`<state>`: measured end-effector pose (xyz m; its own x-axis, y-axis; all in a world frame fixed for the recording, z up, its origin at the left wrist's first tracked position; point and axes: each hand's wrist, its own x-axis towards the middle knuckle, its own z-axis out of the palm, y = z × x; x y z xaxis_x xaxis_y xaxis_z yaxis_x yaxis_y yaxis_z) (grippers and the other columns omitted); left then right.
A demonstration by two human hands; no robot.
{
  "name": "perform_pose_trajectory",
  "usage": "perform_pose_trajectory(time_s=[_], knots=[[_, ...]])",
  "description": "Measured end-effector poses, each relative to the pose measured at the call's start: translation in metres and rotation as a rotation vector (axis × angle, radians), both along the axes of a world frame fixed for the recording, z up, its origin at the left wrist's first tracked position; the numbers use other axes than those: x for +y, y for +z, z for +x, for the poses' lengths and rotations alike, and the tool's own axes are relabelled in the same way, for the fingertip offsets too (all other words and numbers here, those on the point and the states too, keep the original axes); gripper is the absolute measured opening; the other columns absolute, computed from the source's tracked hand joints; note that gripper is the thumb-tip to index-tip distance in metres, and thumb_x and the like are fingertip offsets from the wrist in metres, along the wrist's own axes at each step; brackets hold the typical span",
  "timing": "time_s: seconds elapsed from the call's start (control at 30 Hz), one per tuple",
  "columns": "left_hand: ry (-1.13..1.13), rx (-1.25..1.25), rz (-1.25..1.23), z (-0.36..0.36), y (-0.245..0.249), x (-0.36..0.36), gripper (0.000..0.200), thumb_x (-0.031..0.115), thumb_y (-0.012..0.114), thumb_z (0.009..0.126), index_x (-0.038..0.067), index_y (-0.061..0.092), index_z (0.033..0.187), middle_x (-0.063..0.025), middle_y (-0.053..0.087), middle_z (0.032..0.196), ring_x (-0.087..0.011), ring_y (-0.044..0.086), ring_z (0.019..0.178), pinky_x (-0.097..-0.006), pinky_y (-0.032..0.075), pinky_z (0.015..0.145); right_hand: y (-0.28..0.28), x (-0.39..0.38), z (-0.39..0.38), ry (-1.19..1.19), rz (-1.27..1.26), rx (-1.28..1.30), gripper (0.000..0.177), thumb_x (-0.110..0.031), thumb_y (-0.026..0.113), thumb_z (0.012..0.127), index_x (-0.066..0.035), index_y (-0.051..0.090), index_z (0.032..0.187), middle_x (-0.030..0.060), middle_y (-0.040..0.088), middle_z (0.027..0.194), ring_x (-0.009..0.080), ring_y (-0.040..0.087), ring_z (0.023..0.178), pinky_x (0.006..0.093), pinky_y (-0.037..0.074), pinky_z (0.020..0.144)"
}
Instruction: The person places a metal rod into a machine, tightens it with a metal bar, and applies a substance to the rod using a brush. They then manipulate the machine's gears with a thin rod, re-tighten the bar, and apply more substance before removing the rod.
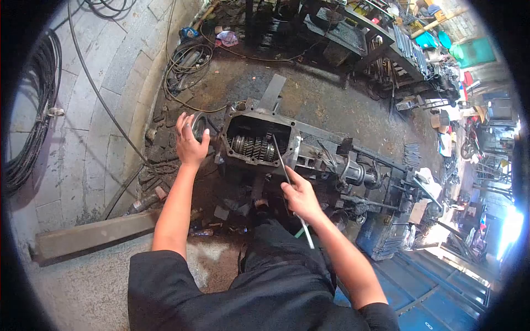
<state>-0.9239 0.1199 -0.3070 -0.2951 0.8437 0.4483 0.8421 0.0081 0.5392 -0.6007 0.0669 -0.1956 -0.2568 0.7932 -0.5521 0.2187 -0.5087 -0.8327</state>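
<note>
An open gearbox housing (292,144) sits in front of me, with a row of gears (251,147) on a shaft inside it. My left hand (190,142) is at the housing's left end, its fingers and thumb curled round the rim of a round metal flange (203,124). Part of that flange is hidden by the hand. Between the fingers of my right hand (301,196) is a long thin metal rod (307,234). The rod slants, its far end reaching into the housing beside the gears and its near end pointing down toward my legs.
Right of the gearbox, a shaft assembly (353,172) extends along a metal frame. A long beam (99,234) lies at the lower left. Coiled cable (185,66) rests by the block wall, and another coil (36,110) hangs on it. A dark workbench (337,36) stands at the back.
</note>
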Motion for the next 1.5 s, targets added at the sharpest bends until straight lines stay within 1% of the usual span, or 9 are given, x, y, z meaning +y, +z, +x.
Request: perform_pose_trajectory(time_s=[0.17,0.23,0.3,0.43,0.6,1.03,1.3,1.43,1.5], knots=[[-0.073,-0.043,-0.212,-0.018,0.016,0.014,0.049,0.024,0.065,0.084,0.011,0.053,0.129,-0.0126,0.045,0.140,-0.0355,0.047,0.126,-0.0480,0.042,0.101,0.023,0.007,0.052,0.328,-0.198,-0.357,0.045,-0.016,0.068,0.084,0.003,0.055,0.122,0.0143,0.068,0.084,0.0161,0.066,0.078,0.0318,0.052,0.069],[-0.140,0.147,-0.207,-0.024,0.018,0.024,0.046,0.024,0.065,0.083,0.010,0.056,0.126,-0.0123,0.046,0.138,-0.0344,0.045,0.128,-0.0474,0.039,0.103,0.033,0.016,0.062,0.464,0.108,-0.501,0.038,-0.016,0.067,0.082,0.000,0.061,0.117,0.0195,0.070,0.095,0.0330,0.069,0.092,0.0429,0.053,0.081],[-0.144,0.139,-0.220,-0.023,0.016,0.029,0.046,0.024,0.066,0.082,0.010,0.058,0.125,-0.0124,0.047,0.137,-0.0337,0.042,0.131,-0.0472,0.037,0.106,0.038,0.022,0.066,0.594,0.499,-0.697,0.033,-0.012,0.061,0.085,-0.003,0.062,0.116,0.0217,0.068,0.099,0.0379,0.067,0.094,0.0474,0.053,0.083],[-0.124,0.230,-0.342,-0.017,0.014,0.031,0.051,0.029,0.069,0.080,0.010,0.059,0.126,-0.0110,0.050,0.135,-0.0333,0.044,0.129,-0.0457,0.036,0.108,0.071,0.045,0.034,0.859,0.582,-1.116,0.034,-0.011,0.061,0.082,-0.009,0.065,0.116,0.0179,0.068,0.095,0.0328,0.070,0.087,0.0452,0.056,0.071],[-0.162,0.242,-0.461,-0.017,0.018,0.033,0.047,0.031,0.068,0.080,0.009,0.063,0.121,-0.0103,0.049,0.138,-0.0313,0.044,0.130,-0.0470,0.037,0.106,0.092,0.077,-0.013,1.005,0.742,-1.194,0.012,-0.012,0.063,0.078,-0.008,0.074,0.076,0.0136,0.071,0.077,0.0313,0.072,0.078,0.0404,0.058,0.067],[-0.183,0.212,-0.484,-0.017,0.013,0.037,0.043,0.032,0.068,0.079,0.009,0.067,0.115,-0.0088,0.056,0.130,-0.0287,0.047,0.127,-0.0429,0.039,0.105,0.098,0.180,-0.146,1.550,0.458,-1.366,0.036,-0.020,0.072,0.077,-0.010,0.073,0.111,0.0076,0.070,0.117,0.0275,0.068,0.105,0.0434,0.056,0.080],[-0.157,0.147,-0.408,-0.016,0.019,0.032,0.042,0.031,0.069,0.077,0.008,0.067,0.112,-0.0077,0.059,0.121,-0.0293,0.053,0.117,-0.0407,0.045,0.100,0.066,0.162,0.006,0.967,0.258,-1.071,0.035,-0.022,0.067,0.083,-0.005,0.070,0.113,0.0171,0.071,0.108,0.0361,0.067,0.102,0.0445,0.054,0.088],[-0.131,0.138,-0.362,-0.013,0.013,0.019,0.041,0.030,0.068,0.077,0.007,0.067,0.111,-0.0075,0.060,0.120,-0.0297,0.054,0.118,-0.0409,0.045,0.101,0.005,0.077,0.110,0.609,0.370,-0.530,0.029,-0.020,0.062,0.092,0.001,0.068,0.111,0.0160,0.072,0.095,0.0258,0.069,0.084,0.0393,0.053,0.078],[-0.103,0.152,-0.214,-0.012,0.007,0.010,0.037,0.028,0.067,0.078,0.007,0.066,0.110,-0.0076,0.060,0.121,-0.0303,0.053,0.120,-0.0413,0.044,0.102,0.000,0.035,0.126,0.328,0.081,-0.403,0.030,-0.021,0.060,0.096,0.001,0.065,0.116,0.0072,0.065,0.081,0.0154,0.061,0.070,0.0322,0.051,0.064]])
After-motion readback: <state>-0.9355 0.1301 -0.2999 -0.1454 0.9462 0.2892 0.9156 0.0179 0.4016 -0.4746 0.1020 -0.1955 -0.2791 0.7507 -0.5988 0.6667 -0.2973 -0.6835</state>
